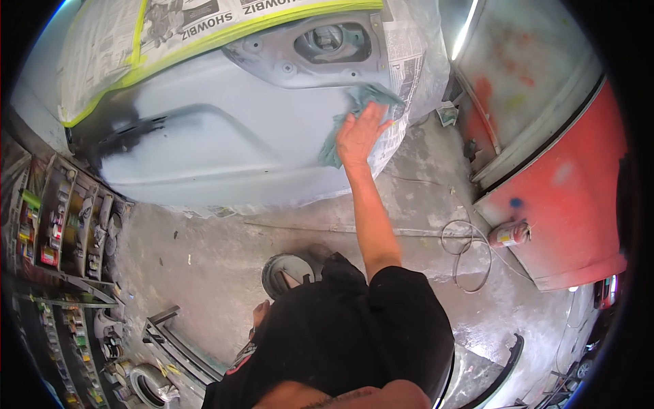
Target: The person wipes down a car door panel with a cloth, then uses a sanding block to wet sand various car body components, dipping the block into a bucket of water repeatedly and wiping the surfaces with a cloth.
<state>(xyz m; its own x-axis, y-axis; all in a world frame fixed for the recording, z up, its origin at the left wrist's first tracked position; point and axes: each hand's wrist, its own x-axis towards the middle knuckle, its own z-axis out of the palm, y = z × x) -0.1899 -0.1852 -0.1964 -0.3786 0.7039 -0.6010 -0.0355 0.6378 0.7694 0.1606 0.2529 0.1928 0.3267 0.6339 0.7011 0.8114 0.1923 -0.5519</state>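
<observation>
The right arm was stretched forward and up, bare below a black sleeve. The right hand (361, 135) was held flat, fingers spread, palm pressed down. The left hand (259, 313) was kept low, mostly hidden.

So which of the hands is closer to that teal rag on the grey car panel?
Right. The right hand presses flat on the teal rag against the grey car panel. The left hand hangs low by the person's waist, far below the rag, near a round bucket.
</observation>
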